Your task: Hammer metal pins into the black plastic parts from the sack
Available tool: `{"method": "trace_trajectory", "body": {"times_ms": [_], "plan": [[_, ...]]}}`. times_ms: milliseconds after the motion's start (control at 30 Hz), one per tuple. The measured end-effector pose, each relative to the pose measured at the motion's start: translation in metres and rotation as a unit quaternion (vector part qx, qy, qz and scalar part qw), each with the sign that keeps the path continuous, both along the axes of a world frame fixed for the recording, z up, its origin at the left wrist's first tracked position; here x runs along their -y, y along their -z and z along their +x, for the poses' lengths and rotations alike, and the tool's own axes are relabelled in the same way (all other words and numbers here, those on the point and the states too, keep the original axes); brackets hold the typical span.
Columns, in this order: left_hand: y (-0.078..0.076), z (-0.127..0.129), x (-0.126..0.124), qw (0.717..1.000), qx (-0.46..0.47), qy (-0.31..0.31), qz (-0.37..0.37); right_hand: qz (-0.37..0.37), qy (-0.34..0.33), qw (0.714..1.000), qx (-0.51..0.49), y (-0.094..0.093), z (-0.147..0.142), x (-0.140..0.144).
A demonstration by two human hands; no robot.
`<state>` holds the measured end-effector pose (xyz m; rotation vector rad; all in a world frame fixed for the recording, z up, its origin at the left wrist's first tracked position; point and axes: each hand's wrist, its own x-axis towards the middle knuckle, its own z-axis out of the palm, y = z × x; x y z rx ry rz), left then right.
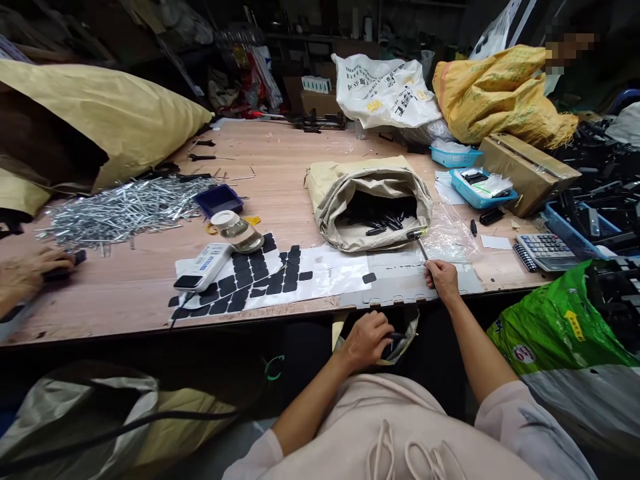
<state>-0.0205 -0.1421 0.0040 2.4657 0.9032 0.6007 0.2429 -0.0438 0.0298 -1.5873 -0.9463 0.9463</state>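
My left hand [367, 339] is low at the table's front edge, over the mouth of a bag [411, 341] in the lap. Its fingers are curled round a dark handle-like piece [396, 337], partly hidden by the hand. Over the table edge, my right hand [443, 279] pinches a thin metal rod [423, 249] that slants up to a dark tip with a yellow-green spot. That tip is at the rim of an open cloth-like sack [320, 200] lying on its side, with several black handle-like pieces [385, 223] inside.
Left of the sack lie sheets of black stickers [245, 270], a white device [205, 267], a jar [237, 231], a blue tray [219, 200] and a heap of metal rods [125, 210]. Another person's hand [25, 273] is at far left. A calculator [543, 251] and green bag [550, 313] stand right.
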Motion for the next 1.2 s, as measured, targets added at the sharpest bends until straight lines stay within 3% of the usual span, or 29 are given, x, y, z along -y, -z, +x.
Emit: {"method": "trace_trajectory", "body": {"times_ms": [100,167,267,400,500,567,633,733,833,933,1067,1200], "plan": [[0.003,-0.008,0.006,0.999,-0.021,0.032,-0.027,0.001,-0.005,1.000,0.025,0.003,-0.001,0.000],[-0.008,-0.002,-0.018,0.999,0.032,0.006,-0.028,0.002,-0.004,1.000,0.030,0.005,-0.001,0.000],[-0.034,0.016,-0.091,0.982,0.120,-0.143,-0.010,0.002,0.002,0.999,0.033,0.005,-0.002,-0.001],[-0.056,0.039,-0.202,0.937,0.073,-0.341,-0.022,0.001,0.009,0.999,0.038,0.004,-0.004,-0.001],[-0.054,0.047,-0.253,0.918,-0.030,-0.387,-0.082,-0.001,0.016,1.000,0.024,0.004,-0.003,-0.002],[-0.049,0.047,-0.267,0.914,-0.078,-0.377,-0.127,-0.002,0.018,1.000,0.012,0.005,-0.002,-0.003],[-0.046,0.043,-0.264,0.916,-0.081,-0.370,-0.131,-0.002,0.019,1.000,0.002,0.006,-0.002,-0.004],[-0.045,0.035,-0.235,0.936,-0.012,-0.350,-0.038,-0.002,0.020,1.000,-0.004,0.006,-0.001,-0.003],[-0.039,0.032,-0.190,0.967,0.041,-0.249,0.026,0.000,0.020,1.000,0.003,0.003,-0.002,-0.003],[-0.023,0.037,-0.153,0.986,0.024,-0.167,-0.002,0.003,0.014,1.000,0.022,0.001,-0.003,-0.002],[-0.005,0.043,-0.142,0.975,0.037,-0.205,-0.071,0.025,0.010,0.997,0.079,0.001,-0.005,0.006],[-0.003,0.042,-0.149,0.967,0.063,-0.223,-0.105,0.052,0.006,0.983,0.174,0.005,-0.005,0.026]]}}
